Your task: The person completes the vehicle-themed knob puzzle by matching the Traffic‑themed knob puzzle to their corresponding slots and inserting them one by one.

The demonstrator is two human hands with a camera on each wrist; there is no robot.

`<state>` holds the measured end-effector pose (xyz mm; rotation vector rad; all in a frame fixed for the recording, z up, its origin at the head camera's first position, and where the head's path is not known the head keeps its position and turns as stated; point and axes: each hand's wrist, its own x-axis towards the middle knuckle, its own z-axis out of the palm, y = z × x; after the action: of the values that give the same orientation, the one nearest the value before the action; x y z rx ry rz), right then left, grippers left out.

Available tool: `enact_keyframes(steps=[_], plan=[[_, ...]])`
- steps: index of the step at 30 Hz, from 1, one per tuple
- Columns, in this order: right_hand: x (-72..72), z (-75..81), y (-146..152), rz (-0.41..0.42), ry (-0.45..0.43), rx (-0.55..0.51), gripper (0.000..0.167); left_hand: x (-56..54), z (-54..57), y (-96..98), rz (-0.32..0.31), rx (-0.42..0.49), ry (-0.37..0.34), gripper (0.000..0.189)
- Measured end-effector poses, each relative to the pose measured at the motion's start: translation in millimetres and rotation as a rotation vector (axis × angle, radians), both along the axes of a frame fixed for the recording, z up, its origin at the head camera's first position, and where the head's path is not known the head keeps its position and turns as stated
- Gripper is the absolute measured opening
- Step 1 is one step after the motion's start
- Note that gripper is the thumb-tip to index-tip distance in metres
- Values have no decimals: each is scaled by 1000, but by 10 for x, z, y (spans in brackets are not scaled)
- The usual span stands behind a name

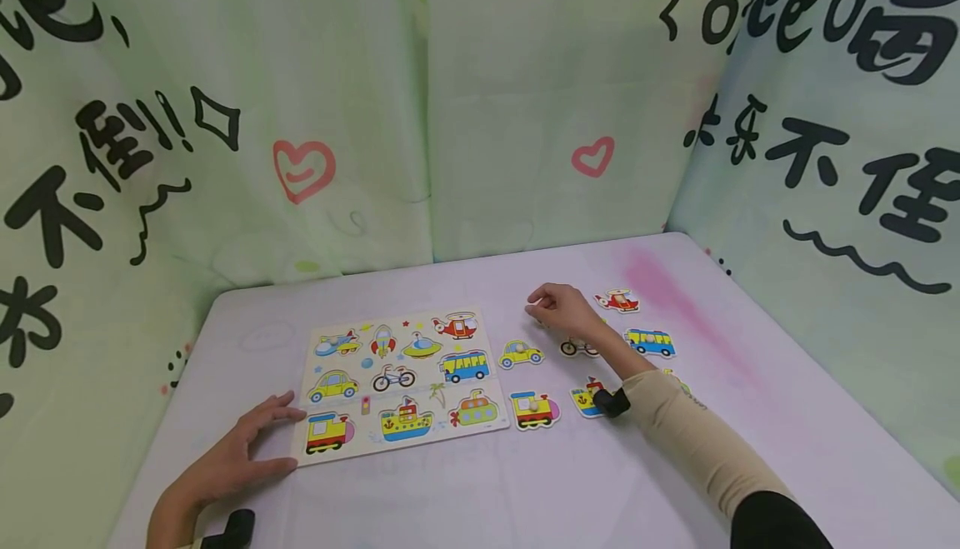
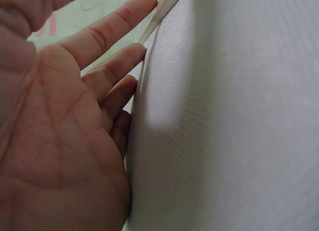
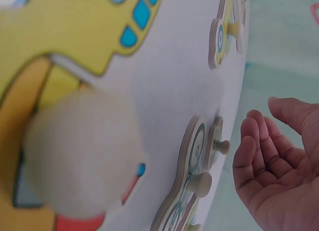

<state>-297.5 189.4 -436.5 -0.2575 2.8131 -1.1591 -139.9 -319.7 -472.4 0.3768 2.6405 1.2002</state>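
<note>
A white puzzle board (image 1: 426, 376) printed with colourful vehicles lies on the table. My left hand (image 1: 238, 451) rests at its left edge, fingers extended, thumb by the near corner; the left wrist view shows the palm (image 2: 65, 136) side-on to the tabletop. Over the loose pieces right of the board hovers my right hand (image 1: 564, 309). Its fingers (image 3: 249, 154) are loosely bent, the thumb apart, with nothing between them. Below it lies the bicycle piece (image 1: 576, 349), partly covered by the arm; its knob (image 3: 200, 184) shows in the right wrist view.
Around the right arm lie a yellow car piece (image 1: 521, 354), a train piece (image 1: 534, 410), a boat piece (image 1: 585, 401), a bus piece (image 1: 651, 342) and a helicopter piece (image 1: 618, 301). The sleeve (image 1: 697, 432) partly hides another piece. Printed curtains (image 1: 495, 99) stand behind the table.
</note>
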Motion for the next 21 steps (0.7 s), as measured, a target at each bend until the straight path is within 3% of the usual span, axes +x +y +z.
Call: enact_keyframes(steps=[21], plan=[[-117,-93,182,-35,-32,97,24,0,-12,-15,-11,15,26,57]])
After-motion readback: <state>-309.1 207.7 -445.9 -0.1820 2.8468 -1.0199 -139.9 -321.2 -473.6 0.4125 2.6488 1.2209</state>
